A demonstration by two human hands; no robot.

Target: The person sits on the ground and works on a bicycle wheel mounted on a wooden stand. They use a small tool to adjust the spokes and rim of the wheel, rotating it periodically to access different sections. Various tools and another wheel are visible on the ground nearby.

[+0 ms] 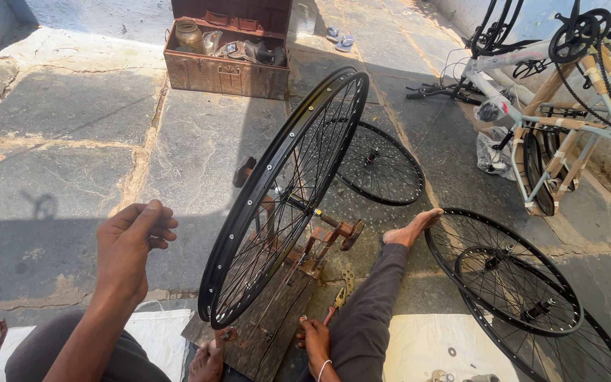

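Low in view, the right hand [314, 339] rests on the wooden stand [270, 318], fingers curled near yellow-handled pliers [339, 297]; whether they grasp anything cannot be told. Raised left of the wheel [284, 198], the left hand [134, 237] is loosely closed, holding nothing visible. Upright on the stand, the black spoked wheel sits before a rusty toolbox [226, 67].

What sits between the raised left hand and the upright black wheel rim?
Nothing: in the head view only bare stone paving shows between the left hand and the upright wheel rim.
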